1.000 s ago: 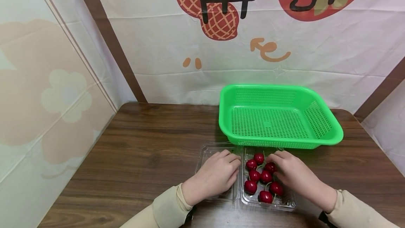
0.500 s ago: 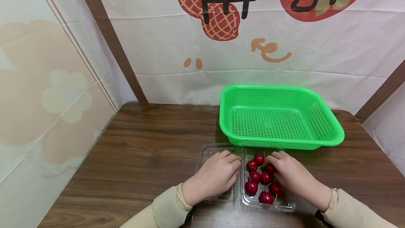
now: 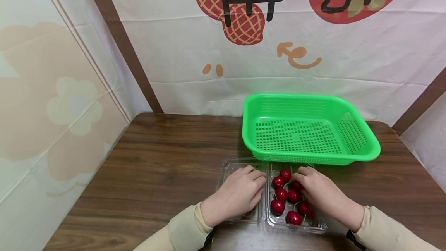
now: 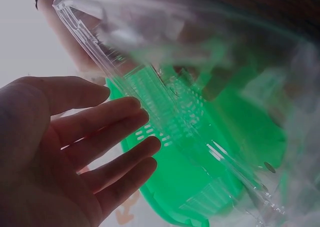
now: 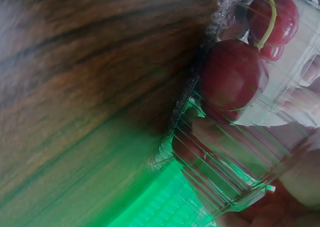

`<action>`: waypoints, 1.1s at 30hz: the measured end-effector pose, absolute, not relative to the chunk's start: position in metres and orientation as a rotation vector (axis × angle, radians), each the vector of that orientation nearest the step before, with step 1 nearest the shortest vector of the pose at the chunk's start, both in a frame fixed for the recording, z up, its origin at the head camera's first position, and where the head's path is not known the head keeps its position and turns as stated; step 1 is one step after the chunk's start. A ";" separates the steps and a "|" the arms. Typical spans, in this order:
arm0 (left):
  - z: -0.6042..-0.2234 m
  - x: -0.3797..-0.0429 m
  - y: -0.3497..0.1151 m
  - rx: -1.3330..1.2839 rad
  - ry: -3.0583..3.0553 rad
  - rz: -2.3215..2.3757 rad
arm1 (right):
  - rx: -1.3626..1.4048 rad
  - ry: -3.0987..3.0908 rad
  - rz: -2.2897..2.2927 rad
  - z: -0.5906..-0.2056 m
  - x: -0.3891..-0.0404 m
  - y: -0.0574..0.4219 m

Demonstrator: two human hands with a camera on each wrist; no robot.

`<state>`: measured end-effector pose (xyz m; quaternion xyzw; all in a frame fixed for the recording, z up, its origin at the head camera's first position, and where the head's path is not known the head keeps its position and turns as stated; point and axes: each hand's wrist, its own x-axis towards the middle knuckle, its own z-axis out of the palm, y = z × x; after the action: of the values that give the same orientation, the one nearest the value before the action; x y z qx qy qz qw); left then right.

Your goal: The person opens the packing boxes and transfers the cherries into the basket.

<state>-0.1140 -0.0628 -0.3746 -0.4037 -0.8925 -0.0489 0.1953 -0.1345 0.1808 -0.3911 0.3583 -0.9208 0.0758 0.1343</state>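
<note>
In the head view a hinged clear plastic clamshell box lies open on the table. Several red cherries (image 3: 281, 194) with green stems sit in its right half (image 3: 315, 227). My right hand (image 3: 318, 189) reaches into that half from the right, its thumb and fingers around a partly covered cherry (image 3: 297, 184). Through the clear wall, the right wrist view shows this cherry (image 5: 187, 146) between thumb and fingers. My left hand (image 3: 240, 193) rests over the left half, the lid (image 3: 234, 164), fingers loosely extended at the hinge side and holding nothing.
A green perforated plastic basket (image 3: 310, 157) stands just behind the clamshell, with nothing visible in it. The brown wooden table (image 3: 167, 158) extends to the left. A printed cloth (image 3: 167, 49) hangs behind the table.
My right hand has shifted slightly left and its fingers cover more of the upper right cherry. The left hand keeps its place over the lid.
</note>
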 end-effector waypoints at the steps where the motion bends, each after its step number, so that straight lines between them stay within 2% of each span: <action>1: -0.375 -0.114 -0.063 -1.133 -2.500 -0.137 | 1.041 -2.670 0.224 -0.391 -0.134 0.181; 16: -0.375 -0.113 -0.063 -1.139 -2.483 -0.122 | 1.163 -2.598 0.332 -0.394 -0.139 0.180; 33: -0.375 -0.113 -0.064 -1.129 -2.484 -0.119 | 1.154 -2.491 0.410 -0.385 -0.137 0.178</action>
<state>-0.1126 -0.0636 -0.3748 -0.4046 -0.8904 -0.0426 0.2040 -0.1367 0.1776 -0.3847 0.4088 -0.8824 0.1454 0.1820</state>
